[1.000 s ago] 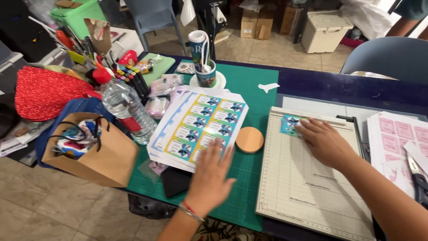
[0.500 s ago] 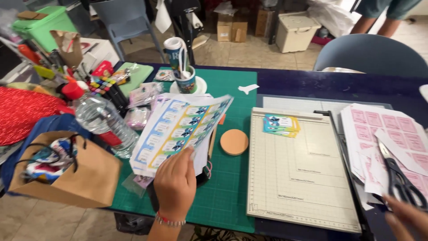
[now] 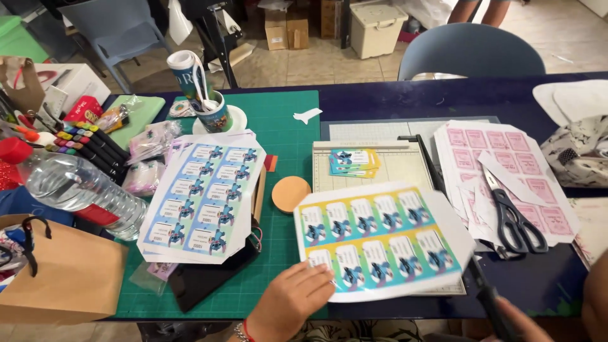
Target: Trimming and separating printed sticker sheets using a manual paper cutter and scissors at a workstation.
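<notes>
A stack of blue label sheets (image 3: 202, 202) lies on the green mat (image 3: 285, 126), the left hand (image 3: 288, 304) pinches 1 printed sheet (image 3: 380, 237) over the paper cutter (image 3: 380, 164), and the right hand (image 3: 522, 320) grips the cutter's black handle (image 3: 484, 294)

My left hand (image 3: 292, 303) holds a teal-yellow label sheet (image 3: 382, 239) over the trimmer; blue label sheets (image 3: 202, 201) lie left, pink sheets (image 3: 500, 166) right.

dark blue table (image 3: 405, 101) bears green cutting mat (image 3: 278, 120), paper trimmer (image 3: 392, 171).
</notes>
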